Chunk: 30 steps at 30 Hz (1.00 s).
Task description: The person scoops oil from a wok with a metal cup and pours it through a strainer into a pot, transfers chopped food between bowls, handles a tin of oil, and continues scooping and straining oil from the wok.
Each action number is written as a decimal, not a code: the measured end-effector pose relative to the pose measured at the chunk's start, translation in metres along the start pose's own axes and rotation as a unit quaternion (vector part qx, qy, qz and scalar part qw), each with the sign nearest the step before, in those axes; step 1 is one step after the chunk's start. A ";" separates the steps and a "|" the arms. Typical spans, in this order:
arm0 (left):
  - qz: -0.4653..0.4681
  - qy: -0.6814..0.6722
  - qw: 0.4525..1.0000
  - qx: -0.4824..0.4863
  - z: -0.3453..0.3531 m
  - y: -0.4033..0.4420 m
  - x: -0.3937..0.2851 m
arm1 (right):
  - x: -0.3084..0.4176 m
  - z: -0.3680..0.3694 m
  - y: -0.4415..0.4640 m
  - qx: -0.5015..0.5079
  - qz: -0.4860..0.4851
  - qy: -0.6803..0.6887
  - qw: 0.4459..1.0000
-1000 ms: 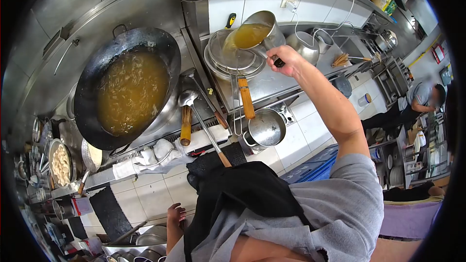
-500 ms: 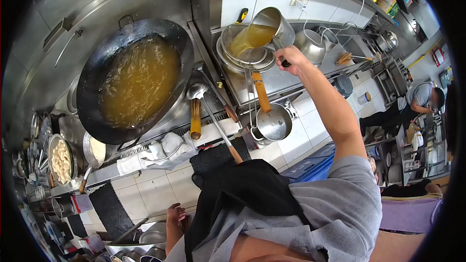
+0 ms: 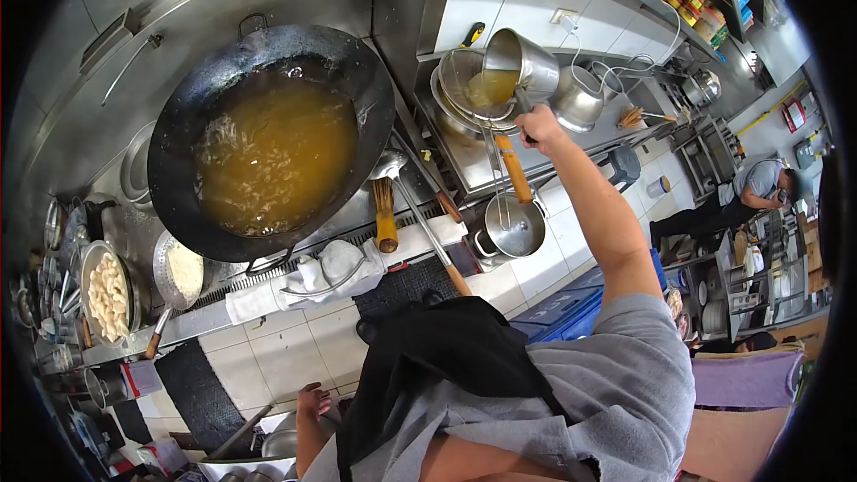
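- Your right hand [image 3: 543,128] is gripping the pot [image 3: 540,67] by its handle, to the right of the wok [image 3: 174,143], apparently keeping your fingers clear of the liquid [image 3: 493,87].
- The pot is tilting towards the strainer [image 3: 457,74], probably so the mesh is catching solids while the bowl [image 3: 446,114] beneath is collecting liquid.
- Bowl and strainer are sitting on the counter [image 3: 473,170], right of the wok; the strainer's wooden handle [image 3: 514,170] is pointing your way, likely for easy reach.
- Your left hand [image 3: 312,400] is hanging loosely open below the wok, near a metal pan [image 3: 281,443], holding nothing visible.
- Compared with earlier, the pot is tipping further and showing less liquid; your view is shifting, with the wok appearing larger.
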<state>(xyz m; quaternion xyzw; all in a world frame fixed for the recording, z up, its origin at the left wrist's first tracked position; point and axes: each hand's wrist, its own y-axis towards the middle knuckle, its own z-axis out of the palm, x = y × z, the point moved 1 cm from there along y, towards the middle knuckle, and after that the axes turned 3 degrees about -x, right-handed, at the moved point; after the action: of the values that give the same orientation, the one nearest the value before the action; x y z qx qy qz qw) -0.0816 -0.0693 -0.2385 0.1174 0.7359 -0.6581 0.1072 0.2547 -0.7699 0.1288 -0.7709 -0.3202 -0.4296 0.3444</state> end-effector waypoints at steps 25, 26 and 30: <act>-0.020 -0.072 0.996 -0.042 -0.071 0.018 0.056 | 0.045 0.143 -0.084 -0.078 -0.312 -0.298 0.899; -0.022 -0.070 0.996 -0.049 -0.073 0.019 0.059 | 0.052 0.159 -0.082 -0.038 -0.340 -0.256 0.904; -0.016 -0.115 0.992 -0.058 -0.064 0.023 0.061 | 0.074 0.224 -0.070 0.118 -0.236 -0.279 0.923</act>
<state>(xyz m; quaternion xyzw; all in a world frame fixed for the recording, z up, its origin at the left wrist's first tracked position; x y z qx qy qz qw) -0.1327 -0.0009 -0.2716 0.0230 0.7575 -0.6249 0.1876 0.3298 -0.5355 0.1242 -0.7151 -0.6248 -0.2250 0.2184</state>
